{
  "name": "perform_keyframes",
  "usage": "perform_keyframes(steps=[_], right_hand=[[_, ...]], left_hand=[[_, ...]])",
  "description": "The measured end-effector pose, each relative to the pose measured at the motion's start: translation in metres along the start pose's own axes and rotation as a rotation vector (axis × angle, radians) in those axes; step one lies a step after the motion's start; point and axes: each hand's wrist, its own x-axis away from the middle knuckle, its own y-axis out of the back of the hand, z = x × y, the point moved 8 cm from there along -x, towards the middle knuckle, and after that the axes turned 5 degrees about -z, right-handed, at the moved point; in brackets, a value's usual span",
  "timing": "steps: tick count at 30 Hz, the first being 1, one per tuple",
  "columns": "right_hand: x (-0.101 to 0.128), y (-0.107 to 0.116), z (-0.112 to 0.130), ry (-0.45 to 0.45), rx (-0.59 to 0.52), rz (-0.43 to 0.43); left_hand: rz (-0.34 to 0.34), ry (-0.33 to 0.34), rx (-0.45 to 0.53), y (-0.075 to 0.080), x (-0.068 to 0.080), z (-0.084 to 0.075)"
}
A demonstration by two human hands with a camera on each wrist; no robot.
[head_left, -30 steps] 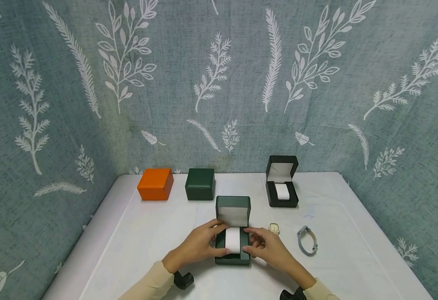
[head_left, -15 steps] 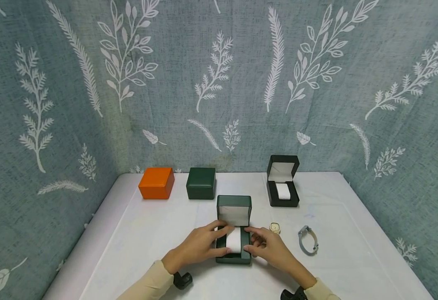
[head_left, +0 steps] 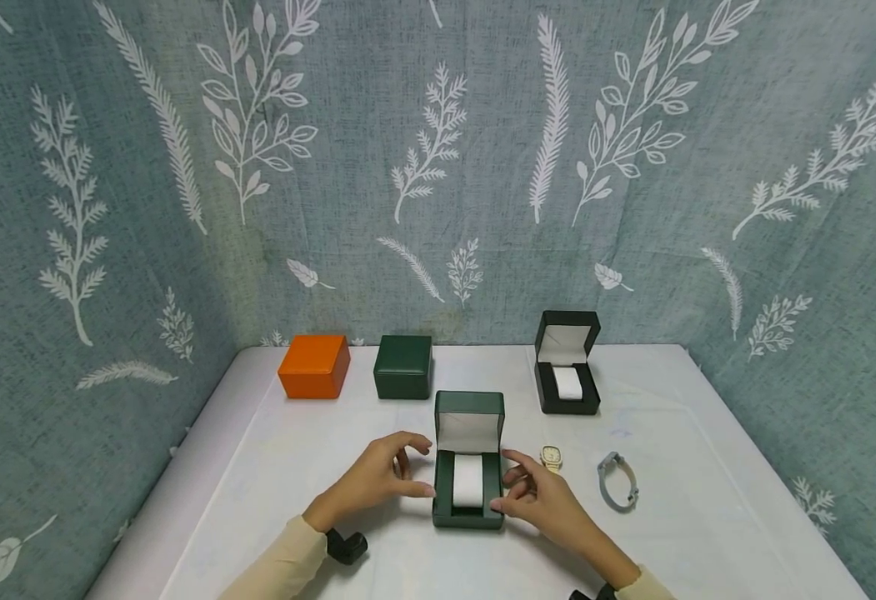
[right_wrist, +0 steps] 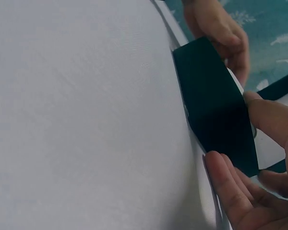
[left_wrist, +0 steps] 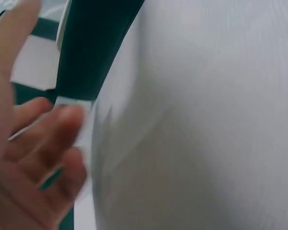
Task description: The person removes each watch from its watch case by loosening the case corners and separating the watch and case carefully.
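An open green watch box [head_left: 469, 518] stands in the middle of the table, its lid raised and a white cushion [head_left: 468, 481] seated inside. My left hand [head_left: 373, 473] hovers just left of the box, fingers loosely bent and holding nothing; the left wrist view shows the fingers apart from it. At the right side of the box is my right hand [head_left: 546, 504]. Its thumb [right_wrist: 273, 120] touches the box's rim, while the other fingers lie loosely beside the wall. A gold watch [head_left: 551, 457] lies close behind the right hand, partly hidden by it.
A grey-strapped watch [head_left: 618, 483] lies farther right. At the back stand a closed orange box [head_left: 313, 367], a closed green box [head_left: 403, 367] and an open black watch box [head_left: 568, 404] with a white cushion. Patterned curtains border the white table [head_left: 317, 437].
My left hand has come off the cushion and moved left, away from the box. My right hand's forefinger has shifted outward from the box's inside edge. The box stays in place.
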Motion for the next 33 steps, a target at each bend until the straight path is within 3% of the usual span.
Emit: perform_keyframes(steps=[4, 7, 12, 22, 33], right_hand=[[0.002, -0.001, -0.001, 0.008, -0.031, 0.022], [0.004, -0.004, 0.002, 0.038, -0.045, 0.051], [0.005, -0.008, 0.005, 0.084, -0.046, 0.093], [0.002, -0.004, 0.013, 0.13, 0.014, 0.069], [-0.024, 0.032, 0.032, 0.201, 0.175, 0.013]], left_hand=[[0.127, 0.011, -0.016, -0.01, 0.001, 0.005], [0.155, 0.011, -0.031, -0.014, 0.001, 0.005], [0.154, 0.016, -0.041, -0.016, 0.0, 0.004], [0.138, 0.004, -0.006, -0.017, -0.006, 0.001], [0.075, -0.034, 0.029, -0.006, -0.043, -0.01]])
